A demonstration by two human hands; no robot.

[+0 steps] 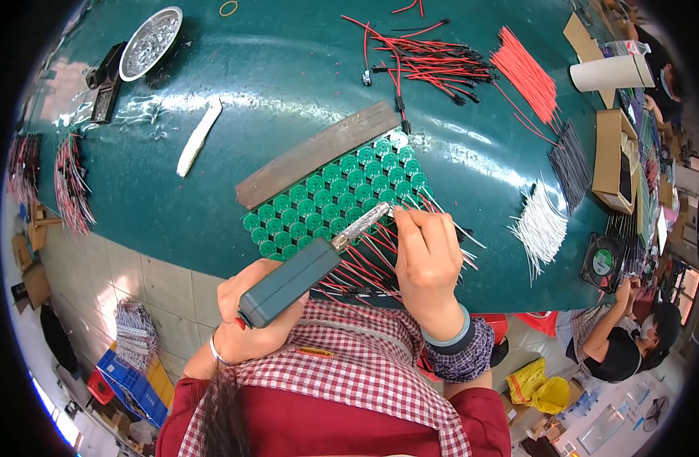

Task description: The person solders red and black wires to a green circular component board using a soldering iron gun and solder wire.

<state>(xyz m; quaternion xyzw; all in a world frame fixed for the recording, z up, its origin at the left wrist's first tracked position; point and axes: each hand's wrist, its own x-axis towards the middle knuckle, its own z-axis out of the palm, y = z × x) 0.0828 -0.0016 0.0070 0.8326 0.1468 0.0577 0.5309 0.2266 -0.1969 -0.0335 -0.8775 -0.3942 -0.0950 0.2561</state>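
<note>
My left hand (252, 320) is wrapped round the dark green handle of a soldering iron (290, 282). Its silver barrel points up and right over a panel of round green circuit boards (313, 199), ending beside my right fingertips. My right hand (428, 255) is closed in a pinch at the panel's right part, next to the iron's tip. What sits in the pinch is too small to make out. Red, white and black wires (365, 263) trail from the panel's near side toward my apron. Along the panel's far edge lies a flat brown bar (319, 154).
Farther off lie red-black connector leads (441, 65) and bundles of red (526, 75), black (570, 166) and white wires (538, 228). A silver bowl (151, 44) stands back left, near a white strip (199, 139). On the right are a cardboard box (614, 161), a small fan (602, 262) and a co-worker (620, 339).
</note>
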